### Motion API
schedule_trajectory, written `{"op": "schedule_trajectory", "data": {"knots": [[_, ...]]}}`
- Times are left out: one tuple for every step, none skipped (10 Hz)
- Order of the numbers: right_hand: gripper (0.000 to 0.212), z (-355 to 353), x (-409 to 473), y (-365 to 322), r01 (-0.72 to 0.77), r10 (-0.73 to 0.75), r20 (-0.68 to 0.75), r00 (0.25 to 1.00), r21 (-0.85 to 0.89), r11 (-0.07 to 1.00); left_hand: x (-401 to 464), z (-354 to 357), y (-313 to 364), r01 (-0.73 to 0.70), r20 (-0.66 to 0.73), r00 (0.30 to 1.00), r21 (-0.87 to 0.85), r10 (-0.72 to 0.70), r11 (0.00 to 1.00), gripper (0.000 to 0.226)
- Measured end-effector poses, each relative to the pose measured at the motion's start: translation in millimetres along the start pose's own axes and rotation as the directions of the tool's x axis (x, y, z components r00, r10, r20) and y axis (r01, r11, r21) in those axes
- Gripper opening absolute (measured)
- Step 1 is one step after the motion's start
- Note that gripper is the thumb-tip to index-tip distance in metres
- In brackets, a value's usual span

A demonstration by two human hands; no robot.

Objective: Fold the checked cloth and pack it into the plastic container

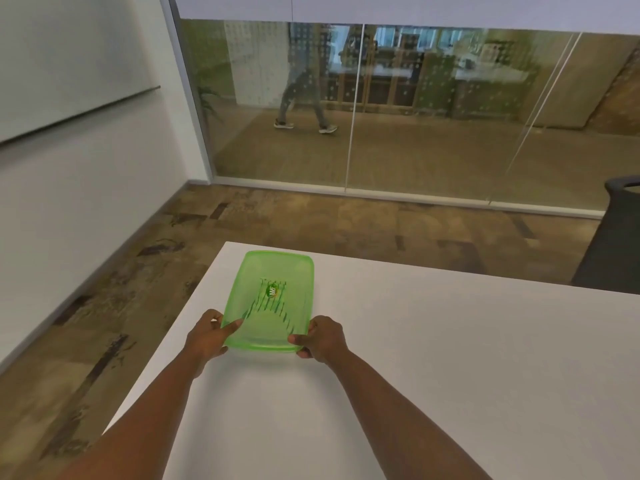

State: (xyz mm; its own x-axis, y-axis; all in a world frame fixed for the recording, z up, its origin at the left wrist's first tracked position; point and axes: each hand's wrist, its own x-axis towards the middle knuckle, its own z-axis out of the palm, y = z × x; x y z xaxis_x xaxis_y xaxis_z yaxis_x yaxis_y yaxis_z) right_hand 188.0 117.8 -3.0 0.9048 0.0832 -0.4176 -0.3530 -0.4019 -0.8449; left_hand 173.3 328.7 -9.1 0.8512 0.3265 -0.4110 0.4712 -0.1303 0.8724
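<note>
I see the green lidded plastic container (270, 299) near the table's (450, 341) far left corner; left hand (207, 336) and right hand (323, 337) clasp its near corners, checked cloth (273, 306) showing dimly inside.

Table (450, 341) bare right of container (273, 271); chair (613, 244) beyond edge

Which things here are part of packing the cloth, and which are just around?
Part of the job:
green plastic container, lid on
checked cloth, seen through the lid
left hand
right hand

Just around:
white table
dark bin
whiteboard
</note>
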Motion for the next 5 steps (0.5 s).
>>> {"op": "schedule_trajectory", "data": {"knots": [[0.043,13,11,0,-0.012,0.012,0.004,1.0,0.006,1.0,11,-6,-1,-0.011,-0.011,1.0,-0.011,0.011,1.0,0.024],[0.043,22,17,-1,-0.023,0.023,0.015,1.0,-0.019,1.0,19,-9,-3,-0.004,-0.018,1.0,-0.007,0.004,1.0,0.024],[0.043,26,22,-1,-0.036,0.036,0.009,0.999,0.018,0.999,23,-11,-5,0.016,-0.026,1.0,-0.03,-0.017,0.999,0.023],[0.022,27,22,-3,-0.06,0.055,0.036,0.998,0.156,0.986,30,-12,-7,0.012,-0.026,1.0,-0.039,-0.013,0.999,0.023],[0.037,25,16,-3,-0.105,0.095,0.063,0.993,0.175,0.979,30,-10,-5,0.027,-0.054,0.998,-0.01,-0.028,1.0,0.032]]}}
